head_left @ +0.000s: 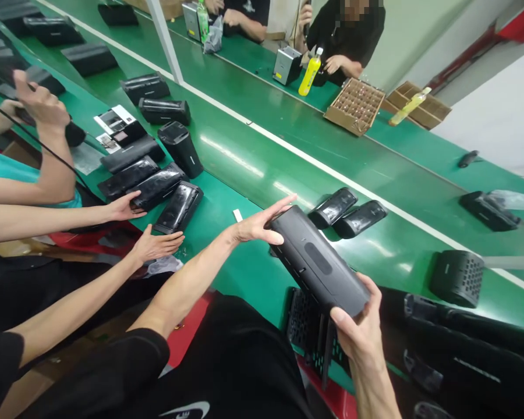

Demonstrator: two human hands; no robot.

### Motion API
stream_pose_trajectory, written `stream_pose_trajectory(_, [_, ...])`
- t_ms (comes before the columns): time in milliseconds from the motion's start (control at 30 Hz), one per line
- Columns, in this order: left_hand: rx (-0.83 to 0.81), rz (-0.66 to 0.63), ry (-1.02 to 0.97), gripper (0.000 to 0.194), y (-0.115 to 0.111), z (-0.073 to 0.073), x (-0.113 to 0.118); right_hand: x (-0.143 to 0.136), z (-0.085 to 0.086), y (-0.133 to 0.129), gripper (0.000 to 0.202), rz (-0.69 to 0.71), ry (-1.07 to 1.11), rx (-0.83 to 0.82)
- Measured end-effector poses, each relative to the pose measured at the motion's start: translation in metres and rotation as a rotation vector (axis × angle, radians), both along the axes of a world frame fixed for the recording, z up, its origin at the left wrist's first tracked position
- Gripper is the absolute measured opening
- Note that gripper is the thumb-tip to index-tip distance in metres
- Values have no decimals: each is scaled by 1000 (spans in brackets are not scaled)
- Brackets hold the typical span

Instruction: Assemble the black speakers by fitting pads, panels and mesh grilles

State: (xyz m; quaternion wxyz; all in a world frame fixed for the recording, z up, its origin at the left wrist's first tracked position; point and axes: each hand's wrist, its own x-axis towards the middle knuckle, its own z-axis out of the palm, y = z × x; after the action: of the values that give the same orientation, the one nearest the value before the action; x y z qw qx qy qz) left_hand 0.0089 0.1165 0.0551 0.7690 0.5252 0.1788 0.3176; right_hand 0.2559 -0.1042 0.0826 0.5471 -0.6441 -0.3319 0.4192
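A long black plastic housing (317, 256), shaped like a portable speaker, is held tilted above the green table's edge. On its upper face are a rounded oblong panel and small slots. My left hand (262, 226) grips its far-left end, thumb on the face and fingers stretched over the end. At the near-right end my right hand (361, 326) clasps it, thumb on one side and fingers round the other. What the housing's underside looks like is hidden. Just past it, two glossy black housings (360, 219) lie side by side on the green surface.
Beside me on the left, a co-worker's hands (159, 244) are at several black housings (179, 206). Black perforated parts (299, 320) stand below my right hand. Across the line, people sit near a yellow bottle (310, 73) and a divided carton (354, 106). A white post (166, 41) rises at the back.
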Motion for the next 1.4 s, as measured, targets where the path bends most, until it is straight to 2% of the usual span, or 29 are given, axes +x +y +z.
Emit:
stream_pose_trajectory(100, [102,-56,44,101,3,10,-1,-3,-2,0,91,16,28,8])
stream_pose_trajectory(367, [193,37,65,93,0,14,6,-4,-20,3,101,12,-68,99])
stream_pose_trajectory(500, [245,60,47,93,3,23,5,-6,-14,3,110,35,-1,135])
stream_pose_trajectory(667, [280,29,55,94,4,33,5,-15,-2,1,96,6,59,174])
stream_pose_trajectory(900, [171,-32,61,96,5,34,6,-7,4,6,93,4,-10,153])
stream_pose_trajectory(1100, [114,19,7,95,6,34,8,-7,8,5,105,31,26,150])
stream_pose_trajectory(1233, [104,19,16,95,4,42,5,-13,16,1,95,28,12,162])
stream_pose_trajectory(1400, [167,-53,112,97,7,50,-3,-16,10,3,93,9,-17,167])
